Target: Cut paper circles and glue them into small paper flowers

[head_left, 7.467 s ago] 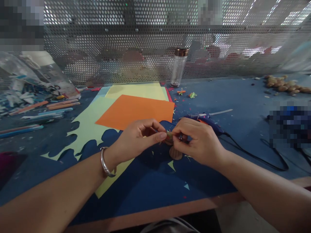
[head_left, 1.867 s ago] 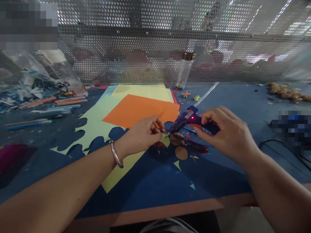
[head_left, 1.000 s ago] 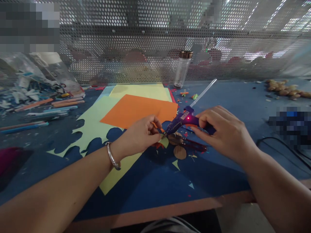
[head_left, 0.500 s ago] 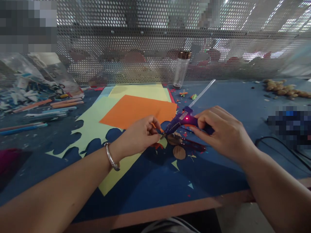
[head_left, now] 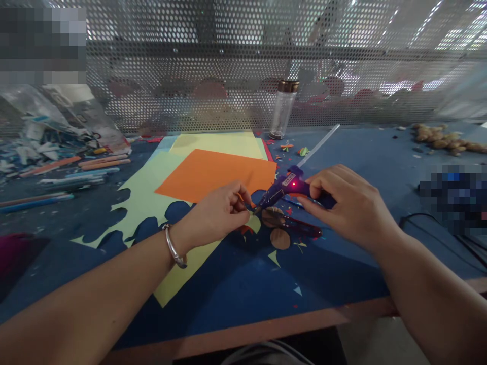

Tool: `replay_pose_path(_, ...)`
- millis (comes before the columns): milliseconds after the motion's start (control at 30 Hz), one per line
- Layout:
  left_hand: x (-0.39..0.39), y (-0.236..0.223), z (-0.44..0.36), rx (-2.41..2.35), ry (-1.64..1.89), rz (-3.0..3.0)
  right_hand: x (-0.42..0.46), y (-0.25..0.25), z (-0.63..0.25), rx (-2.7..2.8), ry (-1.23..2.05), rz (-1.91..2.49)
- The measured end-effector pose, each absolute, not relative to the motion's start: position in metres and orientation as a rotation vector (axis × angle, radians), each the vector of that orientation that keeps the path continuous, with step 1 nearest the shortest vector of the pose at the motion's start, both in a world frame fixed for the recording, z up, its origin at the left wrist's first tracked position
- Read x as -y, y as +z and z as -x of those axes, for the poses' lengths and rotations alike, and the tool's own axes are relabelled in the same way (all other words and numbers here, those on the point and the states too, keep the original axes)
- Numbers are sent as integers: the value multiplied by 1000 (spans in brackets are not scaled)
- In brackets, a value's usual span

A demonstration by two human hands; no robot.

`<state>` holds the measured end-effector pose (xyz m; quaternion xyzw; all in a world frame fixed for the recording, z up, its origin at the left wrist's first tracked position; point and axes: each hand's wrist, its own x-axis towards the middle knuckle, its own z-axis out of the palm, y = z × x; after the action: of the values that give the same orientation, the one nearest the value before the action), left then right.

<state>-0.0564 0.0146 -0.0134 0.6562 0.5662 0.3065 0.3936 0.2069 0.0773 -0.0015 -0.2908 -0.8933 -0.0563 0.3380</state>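
Observation:
My right hand (head_left: 346,203) is closed round the handle of a blue hot glue gun (head_left: 279,190). Its red light glows and a clear glue stick (head_left: 321,143) pokes out of its back. The nozzle points down and left at a small pale-green paper piece (head_left: 254,223), which my left hand (head_left: 224,210) pinches between thumb and finger; I cannot tell whether nozzle and paper touch. Small orange paper bits (head_left: 246,229) show under it. Right of the paper lie two round wooden discs (head_left: 280,238) and dark red-handled scissors (head_left: 304,227), partly behind the glue gun.
An orange sheet (head_left: 216,172) lies over yellow and pale-green paper (head_left: 148,177). A glass bottle (head_left: 281,111) stands by the perforated metal screen (head_left: 182,101). Two small folded paper pieces (head_left: 303,151) lie nearby. Coloured sticks (head_left: 102,165) are at left, brown lumps (head_left: 441,138) at far right.
Earlier both hands worked on a small piece and the glue gun lay on the table. My right hand has since picked it up and brought its nozzle to the green paper. Lately almost no motion.

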Motion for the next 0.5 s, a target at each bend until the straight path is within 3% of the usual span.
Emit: replay_pose_path(500,-14,-11,56,-1406,836,-1635,-82,-2,-210,2320,-115,823)
